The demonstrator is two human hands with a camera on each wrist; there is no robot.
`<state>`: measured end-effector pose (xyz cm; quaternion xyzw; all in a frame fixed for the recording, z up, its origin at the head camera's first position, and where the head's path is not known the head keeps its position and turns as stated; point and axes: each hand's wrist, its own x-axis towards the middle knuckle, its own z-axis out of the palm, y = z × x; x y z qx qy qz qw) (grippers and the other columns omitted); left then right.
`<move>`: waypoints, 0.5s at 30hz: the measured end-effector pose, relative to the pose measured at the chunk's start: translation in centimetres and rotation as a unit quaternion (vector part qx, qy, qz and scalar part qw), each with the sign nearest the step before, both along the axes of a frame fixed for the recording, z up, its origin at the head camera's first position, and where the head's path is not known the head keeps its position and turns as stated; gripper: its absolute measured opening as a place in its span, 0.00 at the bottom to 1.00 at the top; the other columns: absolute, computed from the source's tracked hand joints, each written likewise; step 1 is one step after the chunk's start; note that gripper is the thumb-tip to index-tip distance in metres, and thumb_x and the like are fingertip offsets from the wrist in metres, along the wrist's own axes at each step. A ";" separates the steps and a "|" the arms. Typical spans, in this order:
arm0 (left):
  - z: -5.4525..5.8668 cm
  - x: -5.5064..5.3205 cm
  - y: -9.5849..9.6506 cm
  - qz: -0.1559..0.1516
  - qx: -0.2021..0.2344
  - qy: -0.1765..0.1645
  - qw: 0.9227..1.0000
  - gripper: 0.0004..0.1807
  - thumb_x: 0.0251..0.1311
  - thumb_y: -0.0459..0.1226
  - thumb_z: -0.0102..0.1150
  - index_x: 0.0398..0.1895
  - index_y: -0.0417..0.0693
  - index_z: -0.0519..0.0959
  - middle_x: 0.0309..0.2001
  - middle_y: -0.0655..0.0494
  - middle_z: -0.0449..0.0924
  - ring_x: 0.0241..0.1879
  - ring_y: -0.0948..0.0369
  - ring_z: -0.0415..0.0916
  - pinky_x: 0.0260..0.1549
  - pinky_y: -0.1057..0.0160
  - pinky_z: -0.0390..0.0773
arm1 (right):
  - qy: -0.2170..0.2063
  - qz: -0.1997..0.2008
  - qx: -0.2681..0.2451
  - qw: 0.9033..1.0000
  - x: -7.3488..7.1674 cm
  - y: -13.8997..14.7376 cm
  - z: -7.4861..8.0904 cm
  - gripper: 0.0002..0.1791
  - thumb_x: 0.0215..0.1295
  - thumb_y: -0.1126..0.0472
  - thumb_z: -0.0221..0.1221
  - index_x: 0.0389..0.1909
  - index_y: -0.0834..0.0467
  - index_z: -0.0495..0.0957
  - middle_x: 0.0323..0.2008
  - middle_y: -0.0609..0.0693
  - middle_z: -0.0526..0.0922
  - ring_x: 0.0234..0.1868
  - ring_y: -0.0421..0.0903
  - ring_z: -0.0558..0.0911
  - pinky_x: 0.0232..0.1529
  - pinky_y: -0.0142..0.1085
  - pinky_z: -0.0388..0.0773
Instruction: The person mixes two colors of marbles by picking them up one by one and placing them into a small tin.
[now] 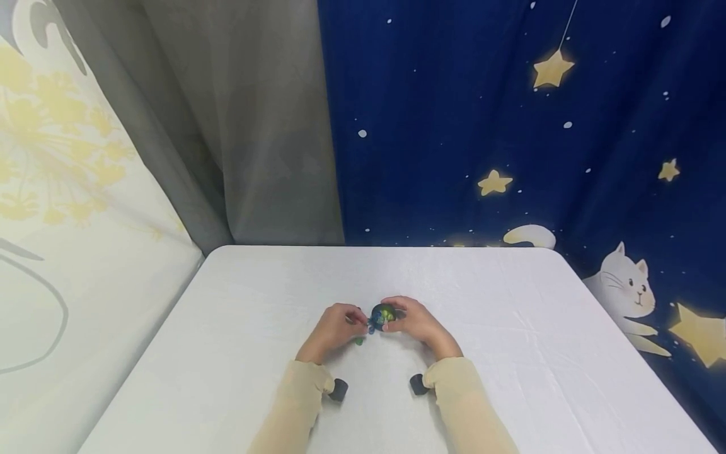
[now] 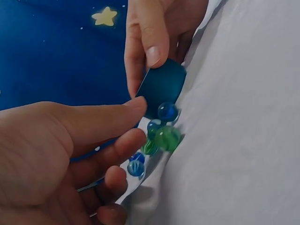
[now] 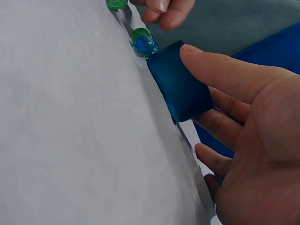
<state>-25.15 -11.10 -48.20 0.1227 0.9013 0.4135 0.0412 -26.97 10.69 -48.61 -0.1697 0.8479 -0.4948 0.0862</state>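
Note:
My right hand (image 1: 418,320) grips a small dark teal cup (image 3: 180,84) by its side, thumb on one wall and fingers behind. In the head view the round mouth of the cup shows green and yellow colour inside. Against its near end lie several glass marbles, among them a blue marble (image 2: 167,111) and a blurred green marble (image 2: 167,138). My left hand (image 1: 339,326) is close over these marbles, thumb stretched out and fingers loosely bent. Its thumb tip overlaps the cup's edge in the left wrist view. No marble shows between those fingertips.
A white-covered table (image 1: 238,277) spreads under both hands. One green marble (image 1: 359,341) lies just below the left hand. Black wrist straps (image 1: 418,384) show at the sleeves. Behind the table hang a grey curtain (image 1: 272,126) and a blue starry curtain (image 1: 431,126).

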 end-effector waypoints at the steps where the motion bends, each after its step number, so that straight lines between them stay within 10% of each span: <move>1: 0.0 0.0 -0.1 -0.005 -0.005 -0.004 1.000 0.05 0.50 0.35 0.72 0.30 0.53 0.84 0.28 0.64 0.79 0.33 0.63 0.75 0.42 0.55 0.74 | 0.000 0.000 0.003 1.000 0.0 0.0 0.0 0.30 0.51 0.63 0.71 0.58 0.58 0.77 0.58 0.54 0.77 0.64 0.59 0.70 0.63 0.57 0.60; 15: 0.3 0.1 -1.7 -0.098 -0.016 -0.048 0.994 0.09 0.47 0.31 0.73 0.32 0.52 0.85 0.29 0.63 0.80 0.32 0.62 0.74 0.37 0.58 0.74 | -0.009 -0.008 0.005 1.000 0.1 0.0 0.0 0.30 0.52 0.63 0.71 0.59 0.57 0.76 0.59 0.53 0.77 0.64 0.58 0.69 0.63 0.57 0.59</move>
